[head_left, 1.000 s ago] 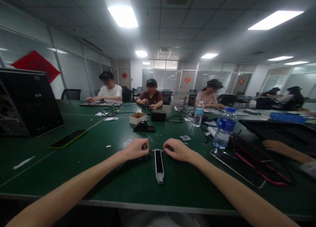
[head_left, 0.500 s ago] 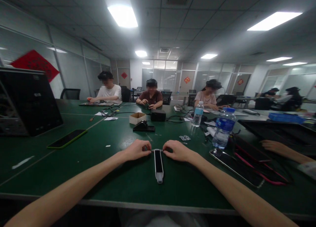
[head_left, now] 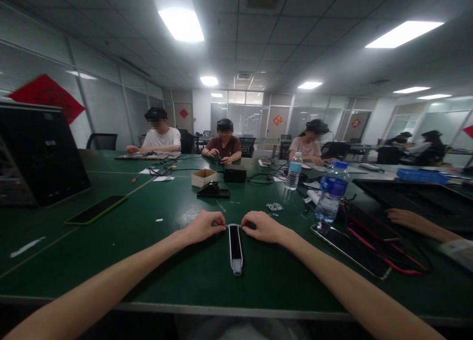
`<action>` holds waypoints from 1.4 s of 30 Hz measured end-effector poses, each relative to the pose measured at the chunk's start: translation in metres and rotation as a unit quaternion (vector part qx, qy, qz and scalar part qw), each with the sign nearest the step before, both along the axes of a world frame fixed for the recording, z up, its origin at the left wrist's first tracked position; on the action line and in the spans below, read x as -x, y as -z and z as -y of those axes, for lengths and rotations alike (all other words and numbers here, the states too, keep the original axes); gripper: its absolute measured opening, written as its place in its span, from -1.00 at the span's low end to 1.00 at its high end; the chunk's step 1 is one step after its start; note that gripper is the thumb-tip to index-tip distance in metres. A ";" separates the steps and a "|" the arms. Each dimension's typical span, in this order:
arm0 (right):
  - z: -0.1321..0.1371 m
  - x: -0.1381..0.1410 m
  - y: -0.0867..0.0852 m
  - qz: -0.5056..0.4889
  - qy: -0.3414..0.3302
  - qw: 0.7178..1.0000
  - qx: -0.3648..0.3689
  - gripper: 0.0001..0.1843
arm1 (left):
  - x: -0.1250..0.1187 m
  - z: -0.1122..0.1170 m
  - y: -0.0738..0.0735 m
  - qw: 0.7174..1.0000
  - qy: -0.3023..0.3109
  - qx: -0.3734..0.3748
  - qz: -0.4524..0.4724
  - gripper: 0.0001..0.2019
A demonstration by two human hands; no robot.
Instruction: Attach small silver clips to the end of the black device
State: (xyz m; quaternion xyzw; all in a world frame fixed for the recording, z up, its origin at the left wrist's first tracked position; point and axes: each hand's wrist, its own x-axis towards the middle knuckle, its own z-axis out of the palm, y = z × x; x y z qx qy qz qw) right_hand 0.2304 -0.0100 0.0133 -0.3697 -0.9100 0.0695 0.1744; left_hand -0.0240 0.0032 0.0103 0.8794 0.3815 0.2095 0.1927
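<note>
Carton (head_left: 201, 181) beyond device (head_left: 235, 246), contents hidden

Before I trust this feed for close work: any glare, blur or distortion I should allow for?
Head view: large left ceiling light blown out white, hazy around it; head view: pale glare on the green table beside the left hand; head view: black computer case leans, probably wide-lens stretch; head view: fine detail too soft to confirm contact between the right hand and white-rimmed device.
</note>
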 end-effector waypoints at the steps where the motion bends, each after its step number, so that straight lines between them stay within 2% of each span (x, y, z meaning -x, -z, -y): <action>1: 0.000 0.000 0.000 -0.001 0.000 1.000 0.000 -0.85 | -0.001 0.001 0.000 1.000 -0.006 -0.004 0.000 -0.89; 5: 0.000 0.001 0.000 -0.001 -0.004 1.000 -0.005 -0.86 | -0.003 0.000 0.005 0.999 -0.015 -0.030 -0.008 -0.91; 10: -0.002 0.001 0.004 -0.004 -0.007 1.000 -0.017 -0.85 | -0.001 -0.003 0.010 0.991 0.023 -0.103 -0.079 -0.86; 16: -0.004 -0.004 -0.005 0.021 -0.004 1.000 -0.016 -0.80 | -0.004 0.005 0.002 0.982 0.026 -0.136 -0.128 -0.83; 21: -0.022 -0.039 -0.017 0.036 0.104 0.989 -0.096 -0.79 | -0.005 0.009 -0.005 0.980 0.019 -0.129 -0.152 -0.77; 25: -0.038 -0.068 -0.010 0.047 0.153 0.983 -0.090 -0.79 | -0.003 0.008 -0.006 0.980 0.011 -0.126 -0.152 -0.75; 30: -0.038 -0.064 -0.001 0.056 0.130 0.989 -0.035 -0.78 | -0.003 0.009 -0.008 0.981 0.004 -0.121 -0.150 -0.74; 35: -0.035 -0.054 -0.003 0.089 0.131 0.987 -0.040 -0.75 | -0.004 0.010 -0.009 0.979 0.003 -0.123 -0.166 -0.74; 39: -0.039 -0.064 -0.004 0.132 0.172 0.975 -0.052 -0.72 | -0.004 0.009 -0.008 0.979 0.000 -0.119 -0.165 -0.74; 42: -0.045 -0.077 -0.001 0.142 0.239 0.959 -0.062 -0.71 | -0.003 0.009 -0.008 0.980 -0.004 -0.114 -0.164 -0.73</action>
